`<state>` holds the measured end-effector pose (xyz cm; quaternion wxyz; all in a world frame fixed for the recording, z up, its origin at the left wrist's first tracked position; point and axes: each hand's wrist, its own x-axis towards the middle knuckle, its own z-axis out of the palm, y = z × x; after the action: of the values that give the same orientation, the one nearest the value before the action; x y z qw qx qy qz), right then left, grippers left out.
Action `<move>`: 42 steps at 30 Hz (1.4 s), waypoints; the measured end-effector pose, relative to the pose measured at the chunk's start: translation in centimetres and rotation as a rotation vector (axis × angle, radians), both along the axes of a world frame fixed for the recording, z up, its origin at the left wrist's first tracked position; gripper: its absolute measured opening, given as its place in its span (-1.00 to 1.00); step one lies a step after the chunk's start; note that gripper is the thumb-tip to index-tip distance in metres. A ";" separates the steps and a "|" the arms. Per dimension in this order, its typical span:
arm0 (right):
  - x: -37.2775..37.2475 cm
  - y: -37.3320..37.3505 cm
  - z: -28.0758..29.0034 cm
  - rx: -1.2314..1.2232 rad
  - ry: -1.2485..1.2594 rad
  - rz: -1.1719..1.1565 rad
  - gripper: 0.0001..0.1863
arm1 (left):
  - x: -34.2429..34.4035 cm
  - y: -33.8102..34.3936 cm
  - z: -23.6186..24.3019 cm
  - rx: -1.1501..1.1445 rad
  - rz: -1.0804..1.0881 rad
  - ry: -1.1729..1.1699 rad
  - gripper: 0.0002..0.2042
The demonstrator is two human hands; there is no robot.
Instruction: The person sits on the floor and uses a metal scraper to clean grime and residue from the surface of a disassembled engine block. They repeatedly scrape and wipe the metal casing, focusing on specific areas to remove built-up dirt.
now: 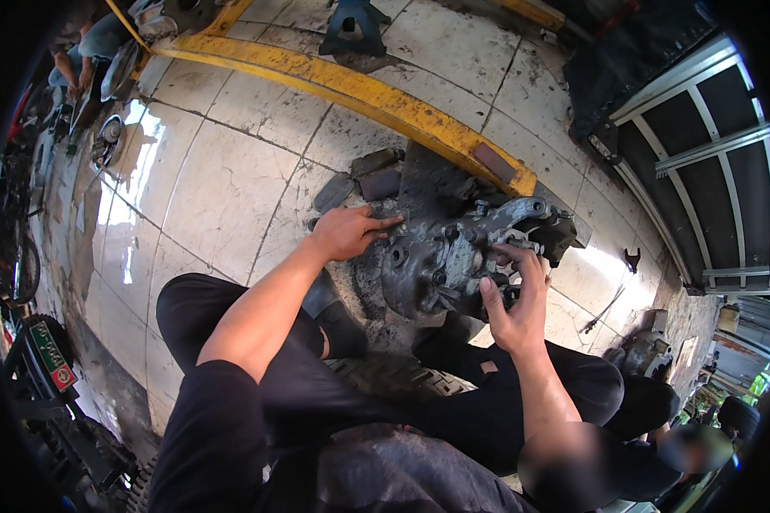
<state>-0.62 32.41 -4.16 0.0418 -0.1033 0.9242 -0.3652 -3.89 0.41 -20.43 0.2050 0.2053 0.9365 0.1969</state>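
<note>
A greasy dark-grey cast metal housing (428,282), with bosses, bolts and an arm at its far right, sits on the floor between my legs. My left hand (346,233) is at its left edge, index finger stretched toward the housing; I cannot tell whether the fingertip touches it. Over the housing's right side rests my right hand (522,303), thumb and fingers apart around some lighter metal fittings (522,242). Nothing held shows in either hand. Part of the housing's right side is hidden behind the right hand.
A yellow steel beam (342,81) crosses the floor beyond the housing, with a blue stand (353,30) behind it. Dark blocks (376,175) lie near my left hand. A long forked tool (616,291) lies at the right. Another person's hands (75,77) show at far left.
</note>
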 end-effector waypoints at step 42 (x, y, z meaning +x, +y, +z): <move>0.2 0.1 0.3 -0.002 0.018 0.029 -0.61 | 0.2 1.9 1.6 0.138 0.035 0.034 -0.54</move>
<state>-0.38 32.47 -3.90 0.0387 -0.1203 0.9225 -0.3646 -3.72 2.36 -18.88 0.1707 0.2058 0.9275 0.2611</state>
